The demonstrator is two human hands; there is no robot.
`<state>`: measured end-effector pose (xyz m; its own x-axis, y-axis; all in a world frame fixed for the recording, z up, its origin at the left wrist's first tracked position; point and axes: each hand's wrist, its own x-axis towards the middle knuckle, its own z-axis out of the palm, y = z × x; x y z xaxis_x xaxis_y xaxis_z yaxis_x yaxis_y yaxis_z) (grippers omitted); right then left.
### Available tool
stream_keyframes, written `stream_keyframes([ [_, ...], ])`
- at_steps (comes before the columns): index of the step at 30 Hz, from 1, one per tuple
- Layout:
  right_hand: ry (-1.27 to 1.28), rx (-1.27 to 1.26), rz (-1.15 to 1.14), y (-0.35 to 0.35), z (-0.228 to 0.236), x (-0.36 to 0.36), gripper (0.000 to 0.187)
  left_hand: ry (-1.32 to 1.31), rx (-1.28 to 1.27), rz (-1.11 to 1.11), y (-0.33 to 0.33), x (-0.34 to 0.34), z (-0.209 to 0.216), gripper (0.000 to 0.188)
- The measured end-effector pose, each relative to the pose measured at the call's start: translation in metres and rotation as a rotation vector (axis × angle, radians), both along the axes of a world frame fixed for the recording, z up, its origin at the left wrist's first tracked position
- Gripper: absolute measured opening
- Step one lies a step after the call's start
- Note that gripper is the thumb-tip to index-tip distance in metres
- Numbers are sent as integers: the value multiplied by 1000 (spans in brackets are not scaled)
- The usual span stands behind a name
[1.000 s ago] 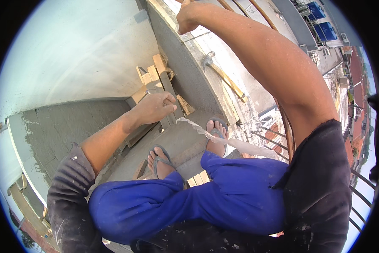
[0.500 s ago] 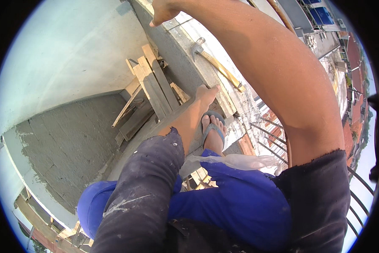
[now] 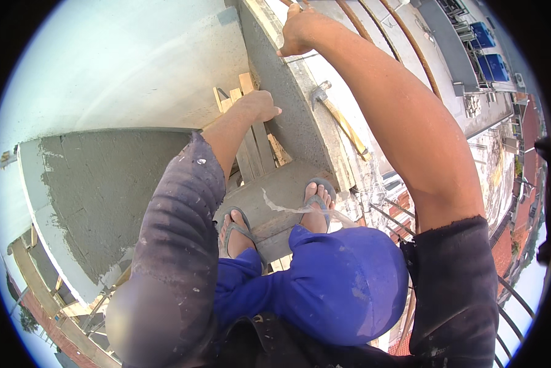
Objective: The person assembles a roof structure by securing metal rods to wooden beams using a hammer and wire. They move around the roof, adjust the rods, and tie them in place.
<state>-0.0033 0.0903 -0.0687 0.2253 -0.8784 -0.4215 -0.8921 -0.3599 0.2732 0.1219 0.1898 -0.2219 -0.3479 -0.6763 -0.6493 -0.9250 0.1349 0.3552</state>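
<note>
My left hand (image 3: pixel 263 105) hangs over the gap beside the concrete wall, its fingers loosely curled and nothing showing in them; its palm side is hidden. Reaching far ahead, my right hand (image 3: pixel 300 30) rests at the top of the wall ledge (image 3: pixel 309 86), thumb apart from the fingers, with the fingertips partly out of sight. A claw hammer (image 3: pixel 343 126) with a yellowish handle lies on the ledge, between my right forearm and the gap. Both my feet, in grey flip-flops (image 3: pixel 239 230), stand on a concrete step (image 3: pixel 266 193).
Wooden planks (image 3: pixel 251 150) stand in the gap beyond the step. A grey plastered wall (image 3: pixel 110 190) fills the left. Brown metal rods (image 3: pixel 413 43) run at the upper right, and thin dark bars (image 3: pixel 393 218) jut out beside my right knee. Rooftops lie far below at right.
My left hand has come off the ledge and moved left and up over the gap. The view has shifted, bringing my left foot and more of my right hand into sight. The hammer remains on the ledge.
</note>
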Motion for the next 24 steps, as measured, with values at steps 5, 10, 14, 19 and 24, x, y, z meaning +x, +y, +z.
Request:
stream_keyframes([
  [5,4,-32,-35,6,-3,-1,110,-207,-162,116,12,148,104,55],
  [10,-77,34,-91,6,10,2,107,-107,-235,590,120,241,164,53],
  [14,-55,112,-51,3,20,-2,96,-149,-173,847,220,229,174,53],
  [19,-173,68,-106,-1,16,-13,94,349,524,786,298,156,167,53],
  [24,-189,22,-69,-7,4,-23,96,204,254,982,303,185,138,54],
])
